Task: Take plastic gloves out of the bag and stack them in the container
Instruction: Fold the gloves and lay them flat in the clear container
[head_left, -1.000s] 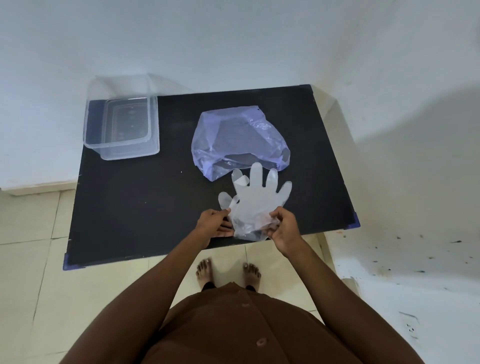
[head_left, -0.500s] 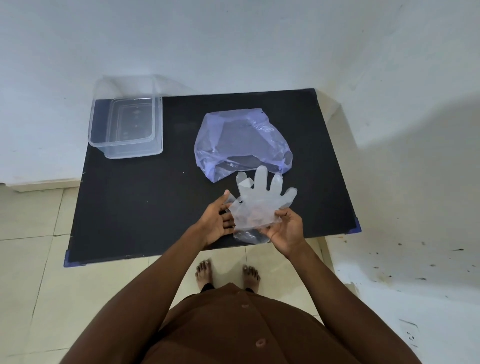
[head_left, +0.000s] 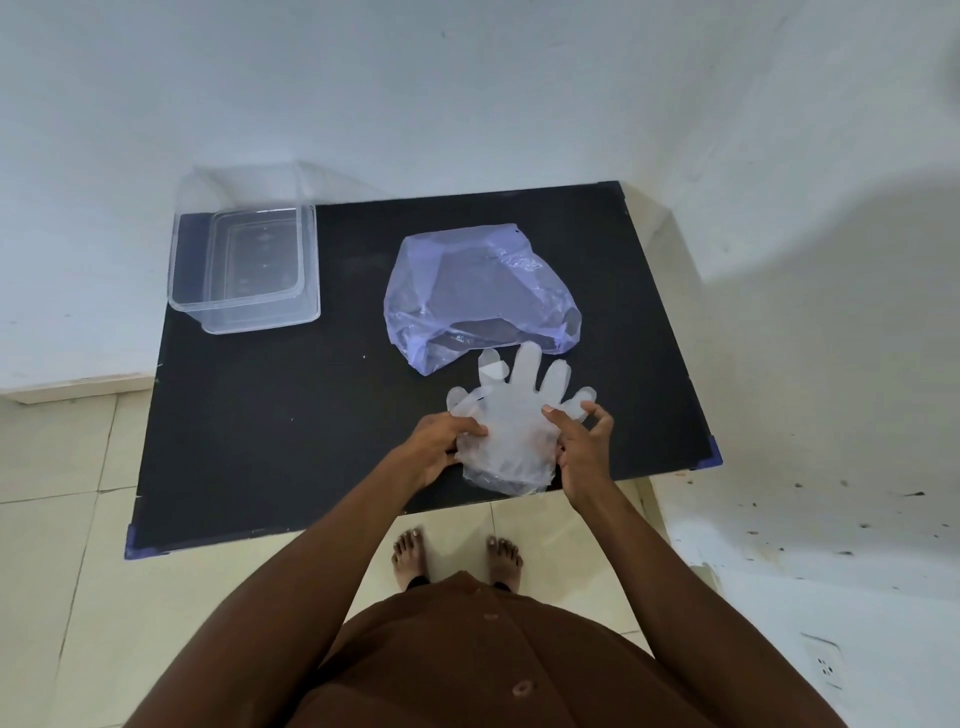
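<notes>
Bench (head_left: 270, 415) surface is a black rectangular board with blue tape at its two near corners; its far edge meets a white wall, its right edge runs close beside a second white wall, and its left and near edges stand over open tiled floor (head_left: 62, 571). Wide bare bench area lies between the container (head_left: 244, 267) at the far left corner and the person's hands near the front edge. One clear rectangular container, open-topped, appears to hold nothing. One translucent bluish bag (head_left: 480, 296) lies crumpled at the centre, its opening towards the person. One bundle of clear plastic gloves (head_left: 511, 426) lies just in front of the bag, finger ends almost touching it; the number of gloves in the bundle cannot be told. Left hand (head_left: 441, 447) pinches the bundle's left edge. Right hand (head_left: 582, 447) pinches the right edge with thumb and forefinger, remaining fingers spread loosely. No label or writing can be read on any item.
</notes>
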